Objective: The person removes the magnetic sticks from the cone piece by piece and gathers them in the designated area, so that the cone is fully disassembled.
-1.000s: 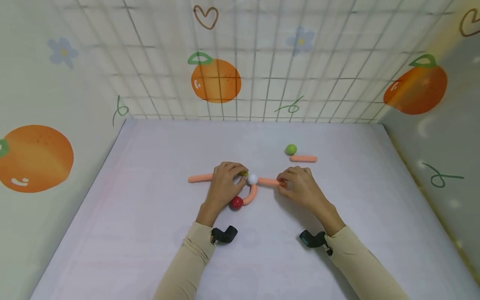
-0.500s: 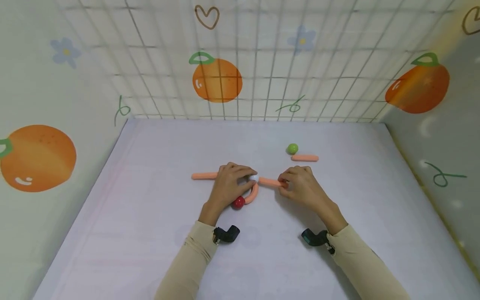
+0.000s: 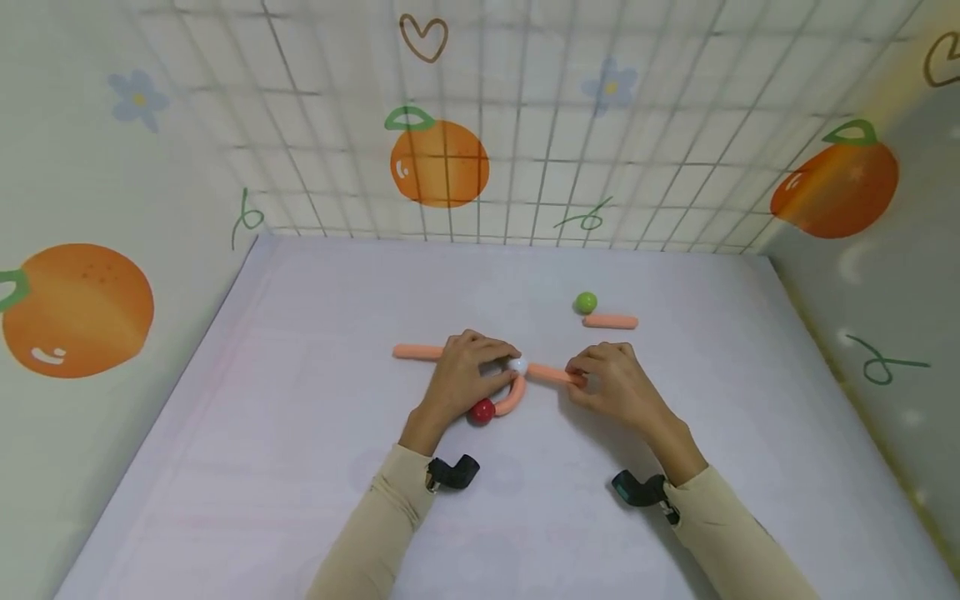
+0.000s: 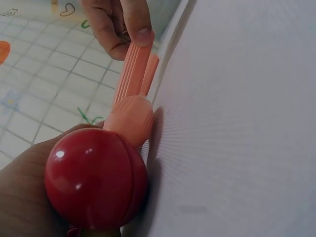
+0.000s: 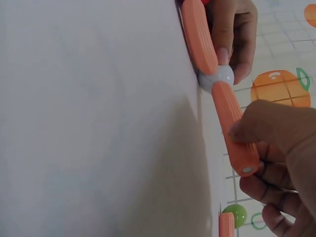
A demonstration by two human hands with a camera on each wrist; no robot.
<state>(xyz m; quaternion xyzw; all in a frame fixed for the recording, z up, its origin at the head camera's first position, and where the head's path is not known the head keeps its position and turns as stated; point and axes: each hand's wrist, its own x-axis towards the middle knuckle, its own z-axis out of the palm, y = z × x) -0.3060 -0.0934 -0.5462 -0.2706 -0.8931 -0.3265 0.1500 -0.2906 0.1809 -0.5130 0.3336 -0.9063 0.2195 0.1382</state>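
Two Pinches

Your left hand (image 3: 465, 372) pinches one white ball (image 3: 519, 365); your right hand (image 3: 619, 385), one straight grooved rod (image 3: 547, 373) touching it. One curved rod (image 3: 512, 398) meets one red ball (image 3: 482, 411). Beyond: one green ball (image 3: 587, 302), one loose rod (image 3: 611, 322). A fourth rod (image 3: 417, 352) is partly hidden.

Beige sleeves (image 3: 375, 533), black wrist cameras (image 3: 456, 473)
We notice creases near the left cuff (image 3: 409, 463) and smoother cloth on the right sleeve (image 3: 735, 537); both cameras are bent, with silvery bits (image 3: 670, 507) beside the cuffs, the right camera (image 3: 637, 490) dark teal at its tip.
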